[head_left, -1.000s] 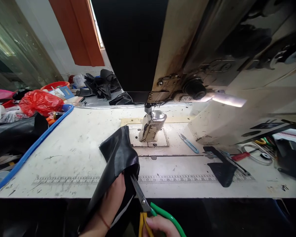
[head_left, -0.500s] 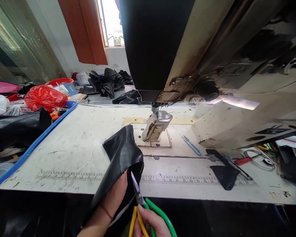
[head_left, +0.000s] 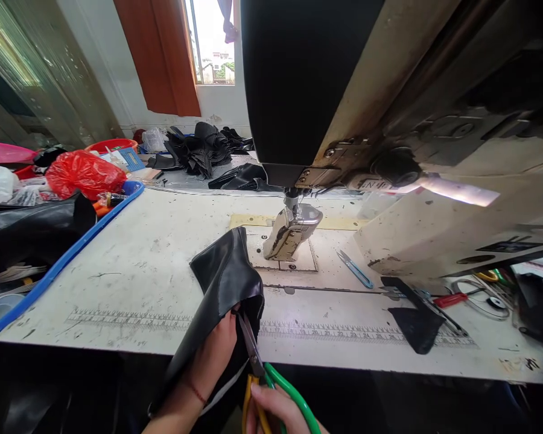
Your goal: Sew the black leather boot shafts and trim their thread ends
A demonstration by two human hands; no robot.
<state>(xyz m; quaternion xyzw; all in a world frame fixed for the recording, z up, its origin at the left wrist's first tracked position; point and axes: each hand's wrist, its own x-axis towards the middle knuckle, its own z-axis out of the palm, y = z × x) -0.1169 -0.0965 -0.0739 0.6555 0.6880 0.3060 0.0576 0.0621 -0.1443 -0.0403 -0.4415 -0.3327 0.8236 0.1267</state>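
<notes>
A black leather boot upper (head_left: 224, 280) rests partly on the front edge of the white table, its lower part hanging toward me. My left hand (head_left: 219, 343) reaches inside its opening and grips the leather edge; the fingertips are mostly hidden in the fold. In my right hand (head_left: 278, 407) is a pair of scissors (head_left: 253, 355) with one green and one yellow handle. Their blades point up into the opening, close beside my left fingers. Whether the tips touch the leather I cannot tell.
Behind the boot upper stands a post-bed sewing machine (head_left: 292, 232). Blue thread snips (head_left: 355, 269), a black leather scrap (head_left: 416, 328) and a red-handled screwdriver (head_left: 450, 299) lie to the right. A blue-rimmed tray (head_left: 72, 256) flanks the left, with black leather pieces (head_left: 199, 150) piled behind.
The scissors' tips have gone slightly deeper into the opening, and their handles have drawn closer together. My left hand has shifted a little at the leather edge. The view has turned slightly left.
</notes>
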